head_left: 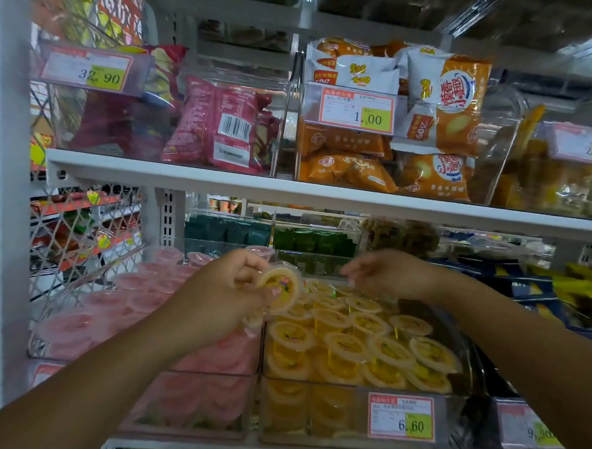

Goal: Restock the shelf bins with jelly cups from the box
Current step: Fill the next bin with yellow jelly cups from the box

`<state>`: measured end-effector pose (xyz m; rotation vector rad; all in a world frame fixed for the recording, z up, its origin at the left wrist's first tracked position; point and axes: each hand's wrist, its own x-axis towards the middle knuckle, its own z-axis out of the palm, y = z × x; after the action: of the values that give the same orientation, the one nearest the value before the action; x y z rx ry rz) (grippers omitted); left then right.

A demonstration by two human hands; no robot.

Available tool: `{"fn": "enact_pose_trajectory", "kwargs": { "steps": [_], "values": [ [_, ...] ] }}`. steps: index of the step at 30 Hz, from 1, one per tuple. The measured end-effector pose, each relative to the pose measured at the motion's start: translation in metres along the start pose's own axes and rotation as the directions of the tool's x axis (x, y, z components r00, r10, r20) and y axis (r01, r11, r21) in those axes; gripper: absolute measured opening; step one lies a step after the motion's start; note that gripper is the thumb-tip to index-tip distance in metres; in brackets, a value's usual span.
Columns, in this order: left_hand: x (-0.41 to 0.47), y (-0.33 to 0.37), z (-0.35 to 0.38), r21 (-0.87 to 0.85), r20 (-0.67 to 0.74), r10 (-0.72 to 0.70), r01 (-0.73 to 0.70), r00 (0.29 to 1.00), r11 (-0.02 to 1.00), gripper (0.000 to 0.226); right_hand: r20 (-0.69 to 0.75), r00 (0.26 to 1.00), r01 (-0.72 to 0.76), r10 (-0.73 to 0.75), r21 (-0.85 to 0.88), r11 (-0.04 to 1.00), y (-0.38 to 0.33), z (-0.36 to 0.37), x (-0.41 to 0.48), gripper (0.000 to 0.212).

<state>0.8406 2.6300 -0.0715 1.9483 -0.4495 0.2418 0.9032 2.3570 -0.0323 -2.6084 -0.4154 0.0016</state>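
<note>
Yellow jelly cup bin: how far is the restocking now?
Done: the yellow bin is heaped with cups, and the pink bin beside it looks full. In hand: the left hand grips a yellow jelly cup above them; the right hand hovers open over the yellow bin. Left: placing that cup; the box is not in view.

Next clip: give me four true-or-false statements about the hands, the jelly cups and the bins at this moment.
1. The left hand grips a yellow jelly cup. True.
2. The right hand holds a pink cup. False: it holds no pink cup; its fingers reach out above the yellow bin.
3. The yellow bin carries a price tag reading 6.60. True.
4. The pink bin stands to the right of the yellow bin. False: it stands to its left.
</note>
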Motion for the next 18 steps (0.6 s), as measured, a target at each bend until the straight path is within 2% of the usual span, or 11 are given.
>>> {"fn": "enact_pose_trajectory", "kwargs": {
  "steps": [3, 5, 7, 9, 11, 14, 18],
  "values": [
    [0.008, 0.011, 0.01, 0.024, 0.036, 0.028, -0.029, 0.999, 0.999, 0.018, 0.11, 0.985, 0.079, -0.13, 0.386, 0.919, -0.037, 0.0, -0.021, 0.032],
    [0.013, 0.015, 0.016, 0.021, 0.041, 0.036, -0.036, 0.999, 0.999, 0.019, 0.094, 0.977, 0.125, -0.192, 0.476, 0.871, -0.051, 0.005, -0.029, 0.032],
    [0.018, 0.018, 0.023, -0.014, 0.052, 0.035, -0.034, 0.998, 0.999, 0.021, 0.016, 0.978, 0.178, -0.21, 0.467, 0.866, -0.056, 0.009, -0.034, 0.025],
    [0.019, 0.018, 0.028, -0.011, 0.05, 0.04, -0.039, 0.998, 0.999, 0.025, -0.052, 0.98, 0.194, -0.19, 0.413, 0.89, -0.054, 0.007, -0.036, 0.019],
    [0.019, 0.018, 0.028, -0.005, 0.017, 0.057, -0.057, 0.998, 0.998, 0.029, -0.116, 0.984, 0.16, -0.136, 0.237, 0.958, -0.041, -0.001, -0.032, 0.012],
    [0.017, 0.013, 0.018, -0.053, 0.015, 0.05, -0.049, 0.999, 0.997, 0.042, -0.219, 0.976, -0.029, 0.01, -0.086, 0.996, -0.003, -0.018, -0.02, 0.007],
    [0.011, 0.001, 0.006, -0.042, 0.108, 0.058, -0.054, 0.992, 0.998, 0.058, -0.2, 0.956, -0.261, 0.215, -0.243, 0.934, 0.041, -0.032, -0.01, 0.017]
  ]
}}
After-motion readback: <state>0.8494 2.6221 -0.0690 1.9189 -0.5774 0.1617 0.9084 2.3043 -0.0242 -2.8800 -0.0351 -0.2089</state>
